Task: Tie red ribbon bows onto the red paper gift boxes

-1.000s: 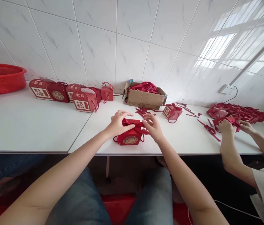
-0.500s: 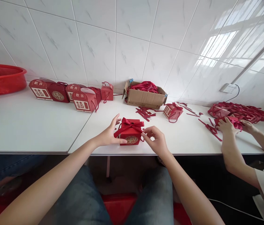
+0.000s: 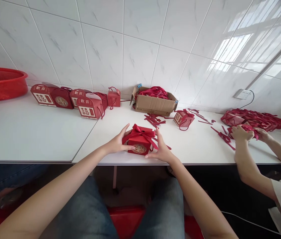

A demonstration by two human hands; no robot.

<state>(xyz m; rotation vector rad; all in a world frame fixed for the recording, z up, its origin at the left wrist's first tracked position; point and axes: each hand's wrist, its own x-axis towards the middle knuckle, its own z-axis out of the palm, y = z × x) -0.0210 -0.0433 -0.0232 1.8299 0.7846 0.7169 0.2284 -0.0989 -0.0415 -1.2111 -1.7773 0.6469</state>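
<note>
A red gift box (image 3: 140, 148) with a gold round emblem on its front and a red ribbon bow on top stands near the table's front edge. My left hand (image 3: 117, 143) holds its left side, thumb on the front face and fingers behind. Around the right side is my right hand (image 3: 162, 151), its thumb at the lower front corner and its fingers up beside the bow (image 3: 142, 133). Fingers of both hands are curved about the box. Just right of my right hand lies a red ribbon strip (image 3: 167, 145).
Behind is a cardboard carton (image 3: 155, 103) of red ribbon, near ribbon scraps (image 3: 154, 119) and another box (image 3: 184, 119). Finished-looking boxes (image 3: 90, 107) stand left, beside a red basket (image 3: 8, 86). At right, a co-worker's hands (image 3: 242, 133) handle a box by a ribboned pile (image 3: 260, 119).
My right hand has let go of the ribbon end and spread around the box's right side. The box has turned and shifted slightly right. Another person's hand has appeared at the red basket.
</note>
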